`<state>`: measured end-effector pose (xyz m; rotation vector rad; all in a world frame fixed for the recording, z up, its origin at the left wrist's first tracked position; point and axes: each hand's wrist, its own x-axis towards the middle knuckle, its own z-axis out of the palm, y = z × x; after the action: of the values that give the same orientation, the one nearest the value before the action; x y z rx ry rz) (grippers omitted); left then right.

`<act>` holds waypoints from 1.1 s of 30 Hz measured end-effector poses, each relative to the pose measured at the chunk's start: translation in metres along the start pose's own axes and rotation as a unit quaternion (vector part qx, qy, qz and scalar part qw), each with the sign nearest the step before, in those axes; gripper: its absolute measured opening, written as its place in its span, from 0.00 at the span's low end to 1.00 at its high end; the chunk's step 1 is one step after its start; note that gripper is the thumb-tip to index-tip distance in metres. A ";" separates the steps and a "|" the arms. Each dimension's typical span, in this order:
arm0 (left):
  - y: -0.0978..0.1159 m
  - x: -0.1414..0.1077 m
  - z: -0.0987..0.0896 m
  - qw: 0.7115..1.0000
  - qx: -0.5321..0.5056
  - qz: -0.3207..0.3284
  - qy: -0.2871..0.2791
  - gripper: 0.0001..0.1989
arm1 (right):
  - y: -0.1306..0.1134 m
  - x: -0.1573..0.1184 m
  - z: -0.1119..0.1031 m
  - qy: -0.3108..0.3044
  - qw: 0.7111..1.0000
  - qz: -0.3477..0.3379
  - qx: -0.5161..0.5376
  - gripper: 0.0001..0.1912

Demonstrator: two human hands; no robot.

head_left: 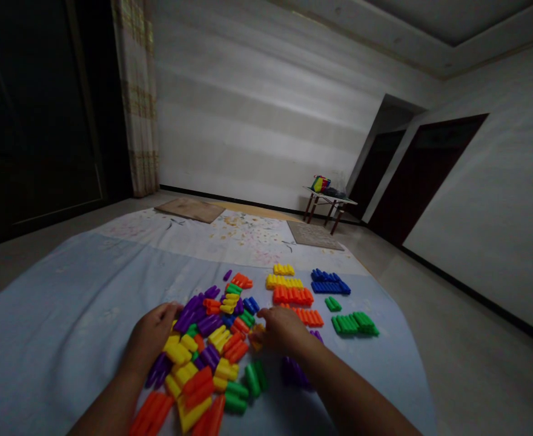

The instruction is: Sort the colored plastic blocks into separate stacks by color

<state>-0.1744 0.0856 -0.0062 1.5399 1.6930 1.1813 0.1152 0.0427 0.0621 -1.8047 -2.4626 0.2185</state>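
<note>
V. dim, w/ soft light bands across back wall (pixel 248 115), edge distort.

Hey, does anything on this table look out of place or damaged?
I see no damage. The jumbled pile looks messy, colours mixed at odd angles, unlike the neater single-colour rows further right. One small purple piece lies loose at the pile's far edge.

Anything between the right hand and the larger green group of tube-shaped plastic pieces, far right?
Yes: the nearer row of orange tube-shaped plastic pieces and some partly hidden purple ones lie between the right hand and the green group. Both lie low; reaching over looks feasible.
</note>
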 end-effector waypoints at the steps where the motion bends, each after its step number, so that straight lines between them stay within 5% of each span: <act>1: 0.001 0.000 0.000 1.000 0.001 0.000 0.002 0.19 | 0.003 0.000 -0.003 0.004 1.000 0.000 0.014 0.22; 5: 0.001 0.000 0.000 1.000 0.000 -0.002 0.002 0.20 | 0.017 -0.002 -0.017 0.028 0.995 -0.066 0.072 0.20; 9: -0.005 0.001 0.002 1.000 0.002 -0.004 0.008 0.21 | 0.020 0.000 -0.015 -0.036 0.978 -0.195 0.058 0.26; 14: -0.007 0.001 0.002 1.000 -0.001 -0.016 -0.009 0.21 | 0.021 0.007 -0.004 -0.066 0.972 -0.224 0.032 0.21; 22: -0.002 0.000 0.003 1.000 0.007 -0.026 -0.006 0.21 | 0.060 0.060 -0.042 0.096 0.991 -0.077 0.056 0.18; 28: -0.005 -0.002 0.002 1.000 0.002 -0.025 -0.006 0.21 | 0.082 0.130 -0.044 0.069 0.997 0.031 -0.025 0.18; 33: -0.006 -0.003 0.001 1.000 0.010 -0.021 0.008 0.21 | 0.086 0.155 -0.021 0.014 0.996 0.074 -0.052 0.19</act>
<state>-0.1757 0.0836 -0.0127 1.5025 1.7438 1.1623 0.1524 0.2167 0.0662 -2.0189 -2.3653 0.0763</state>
